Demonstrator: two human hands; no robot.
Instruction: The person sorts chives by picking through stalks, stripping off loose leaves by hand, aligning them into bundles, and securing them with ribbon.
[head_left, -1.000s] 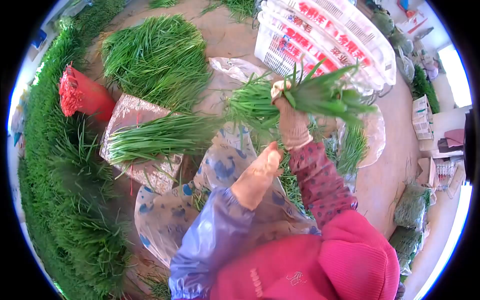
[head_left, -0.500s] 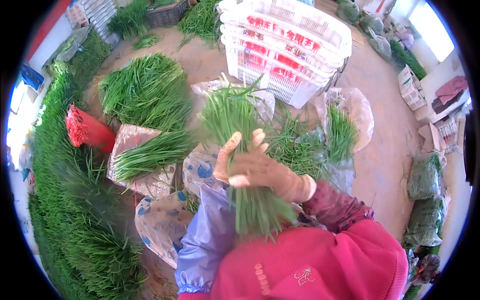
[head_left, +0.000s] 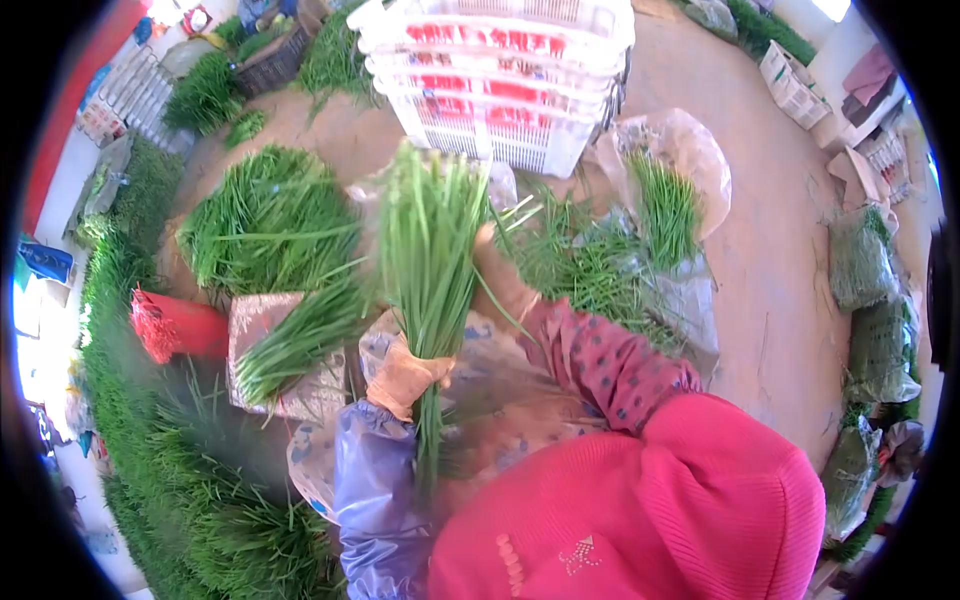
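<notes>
A long bunch of green garlic chives (head_left: 430, 250) stands upright in front of my chest. My left hand (head_left: 408, 375), in a tan glove with a shiny blue sleeve, is closed around its lower part. Below that grip, the thin leaf ends hang down. My right hand (head_left: 503, 280), also gloved, is at the bunch's upper right side. Its thumb points up, while its other fingers are blurred or hidden by the stalks. A few loose blades stick out beside it. To the left, a smaller chive bundle (head_left: 300, 345) lies on a patterned block (head_left: 250, 318).
A stack of white plastic crates (head_left: 500, 90) stands ahead. Heaped chives (head_left: 270, 220) and a red bundle of ties (head_left: 180, 325) are on the left. Loose chives (head_left: 590, 250) and an opened plastic bag (head_left: 700, 165) lie right. Packed bags (head_left: 860, 260) line the right wall.
Both hands were together around the middle of the bunch. Now my left hand grips lower down, and my right hand has shifted to the upper right side. The view has tilted.
</notes>
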